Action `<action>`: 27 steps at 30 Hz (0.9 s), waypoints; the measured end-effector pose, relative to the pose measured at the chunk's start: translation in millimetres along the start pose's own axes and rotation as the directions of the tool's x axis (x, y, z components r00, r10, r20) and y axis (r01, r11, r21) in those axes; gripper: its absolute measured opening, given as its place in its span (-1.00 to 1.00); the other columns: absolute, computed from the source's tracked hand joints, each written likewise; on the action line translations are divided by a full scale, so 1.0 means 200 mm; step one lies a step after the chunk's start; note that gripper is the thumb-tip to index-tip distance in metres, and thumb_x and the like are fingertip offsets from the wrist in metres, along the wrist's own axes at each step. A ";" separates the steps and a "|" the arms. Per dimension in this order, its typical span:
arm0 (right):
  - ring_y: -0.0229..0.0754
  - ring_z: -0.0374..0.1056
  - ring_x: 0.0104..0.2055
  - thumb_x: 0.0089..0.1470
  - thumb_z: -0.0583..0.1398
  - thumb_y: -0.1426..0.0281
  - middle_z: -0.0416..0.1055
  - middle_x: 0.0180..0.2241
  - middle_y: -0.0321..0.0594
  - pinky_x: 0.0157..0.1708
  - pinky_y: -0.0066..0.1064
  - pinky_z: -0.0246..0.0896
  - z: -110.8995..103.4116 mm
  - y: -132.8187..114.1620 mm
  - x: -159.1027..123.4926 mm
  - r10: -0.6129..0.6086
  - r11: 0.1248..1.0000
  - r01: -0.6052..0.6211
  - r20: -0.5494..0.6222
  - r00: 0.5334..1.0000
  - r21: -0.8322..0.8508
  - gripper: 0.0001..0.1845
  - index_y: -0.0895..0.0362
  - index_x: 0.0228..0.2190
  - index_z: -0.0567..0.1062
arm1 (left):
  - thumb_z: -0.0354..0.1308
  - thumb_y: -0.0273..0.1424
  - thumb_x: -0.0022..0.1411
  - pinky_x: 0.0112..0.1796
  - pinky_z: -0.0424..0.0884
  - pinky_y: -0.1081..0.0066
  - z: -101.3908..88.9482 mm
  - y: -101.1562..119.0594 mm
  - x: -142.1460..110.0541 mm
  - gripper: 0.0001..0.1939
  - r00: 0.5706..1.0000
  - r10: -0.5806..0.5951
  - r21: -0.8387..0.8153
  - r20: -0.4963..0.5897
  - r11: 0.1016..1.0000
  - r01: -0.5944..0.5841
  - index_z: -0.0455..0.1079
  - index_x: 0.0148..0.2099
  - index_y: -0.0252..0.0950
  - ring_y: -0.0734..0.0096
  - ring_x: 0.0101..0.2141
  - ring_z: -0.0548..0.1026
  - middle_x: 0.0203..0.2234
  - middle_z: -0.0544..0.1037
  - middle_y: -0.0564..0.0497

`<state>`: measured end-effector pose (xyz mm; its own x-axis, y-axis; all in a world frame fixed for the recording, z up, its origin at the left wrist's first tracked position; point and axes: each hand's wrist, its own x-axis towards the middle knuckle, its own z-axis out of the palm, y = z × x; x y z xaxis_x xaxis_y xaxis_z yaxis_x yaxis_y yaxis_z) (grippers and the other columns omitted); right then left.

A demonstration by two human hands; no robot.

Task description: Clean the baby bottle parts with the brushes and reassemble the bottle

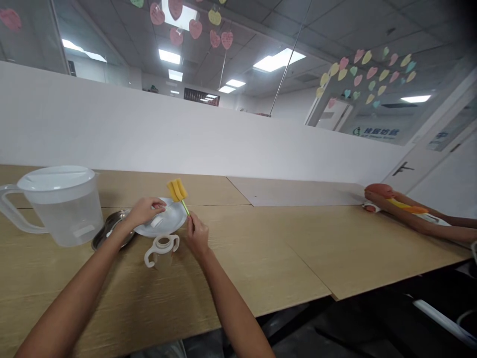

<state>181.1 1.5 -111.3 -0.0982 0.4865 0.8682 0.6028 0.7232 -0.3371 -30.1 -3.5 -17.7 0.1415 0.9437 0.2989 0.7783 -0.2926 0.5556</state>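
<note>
Left hand [146,211] curled, gripping white plastic lid [169,223]; right hand [197,234] pinching green stem of yellow sponge brush [177,190]; two-handled ring [162,246] nearby; plastic pitcher [55,211], steel dish [111,233] beside.

An office: a long wooden desk [261,258], white partition [186,139], ceiling light panels [278,59], paper hearts [367,74].

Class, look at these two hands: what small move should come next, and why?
Probably the right hand should bring the yellow sponge brush down onto the white round plastic piece, since the sponge sits right by its rim and the left hand is already steadying it.
</note>
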 end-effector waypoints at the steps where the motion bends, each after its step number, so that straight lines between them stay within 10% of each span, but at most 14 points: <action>1: -0.20 0.53 -0.29 0.31 -0.09 0.36 0.58 -0.23 -0.06 -0.34 -0.52 0.38 0.00 0.00 0.00 -0.004 1.000 0.004 0.004 1.000 0.001 -0.60 0.21 -0.06 0.46 | 0.14 -0.06 0.02 -0.14 0.41 0.29 -0.02 0.01 0.00 -0.57 0.999 -0.017 -0.095 -0.044 0.995 0.013 0.55 -0.19 -0.25 0.18 -0.23 0.54 -0.25 0.63 -0.08; 8: -0.22 0.53 -0.32 0.31 -0.08 0.36 0.58 -0.24 -0.08 -0.37 -0.52 0.38 0.01 -0.01 -0.02 -0.038 0.999 0.039 0.049 0.998 -0.025 -0.61 0.18 -0.06 0.47 | 0.35 -0.01 -0.25 -0.13 0.46 0.25 -0.06 0.09 -0.01 -0.39 0.944 -0.225 -0.556 -0.241 0.829 0.055 0.53 -0.20 -0.35 0.14 -0.21 0.57 -0.24 0.62 -0.17; 20: -0.19 0.53 -0.31 0.31 -0.08 0.36 0.58 -0.23 -0.10 -0.36 -0.50 0.39 0.01 0.00 -0.01 -0.002 1.000 0.002 -0.028 1.000 -0.002 -0.61 0.18 -0.04 0.46 | 0.30 -0.18 -0.05 -0.03 0.43 0.27 -0.13 0.18 -0.05 -0.54 0.807 -0.353 -0.659 -0.473 0.749 -0.059 0.50 -0.12 -0.33 0.19 -0.12 0.55 -0.20 0.62 -0.11; 27: -0.21 0.50 -0.45 0.30 -0.07 0.39 0.58 -0.37 -0.07 -0.48 -0.51 0.37 0.05 0.02 -0.04 -0.126 0.986 0.125 0.000 0.992 -0.113 -0.60 0.19 -0.03 0.48 | 0.29 -0.05 -0.08 -0.18 0.46 0.33 -0.09 0.19 -0.05 -0.50 0.886 -0.231 -0.526 -0.402 0.850 -0.017 0.47 -0.16 -0.30 0.21 -0.23 0.57 -0.25 0.61 -0.10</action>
<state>177.0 6.5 -122.8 -0.1732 0.3918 0.9036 0.6713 0.7183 -0.1828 -13.1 -26.6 14.3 -0.3000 0.8419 0.4485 0.3373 -0.3462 0.8754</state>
